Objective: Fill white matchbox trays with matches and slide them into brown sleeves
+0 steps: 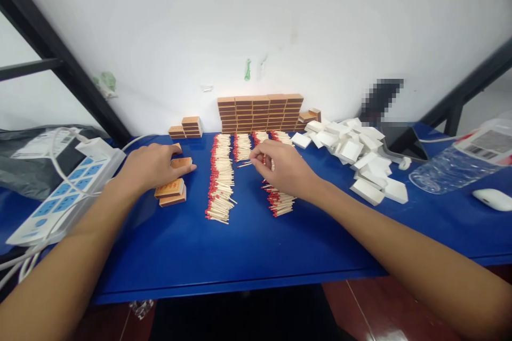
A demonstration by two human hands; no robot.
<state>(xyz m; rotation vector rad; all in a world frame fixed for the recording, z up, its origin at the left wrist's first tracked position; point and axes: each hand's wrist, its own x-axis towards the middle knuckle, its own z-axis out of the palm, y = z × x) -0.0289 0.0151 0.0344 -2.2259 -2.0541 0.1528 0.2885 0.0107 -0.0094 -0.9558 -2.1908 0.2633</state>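
Note:
My left hand (pixel 154 166) rests at the left of the matches, its thumb and fingers around a matchbox (pixel 182 161). Just below it, more orange matchboxes (pixel 172 189) lie stacked on the table. Over the rows of matches, my right hand (pixel 285 166) is closed in a pinch, and a single red-tipped match (pixel 244 164) sticks out leftward from its fingertips. A long row of matches (pixel 221 178) runs to the left of that hand. Shorter match piles (pixel 241 146) lie behind it, and another pile (pixel 281 203) is partly covered by it.
A wall of stacked matchboxes (pixel 260 114) stands at the back of the blue table (pixel 240 256). White matchbox trays (pixel 352 146) are heaped at right, near a plastic bottle (pixel 456 165) and a white mouse-like object (pixel 493 199). A power strip (pixel 66 197) with cables lies at left.

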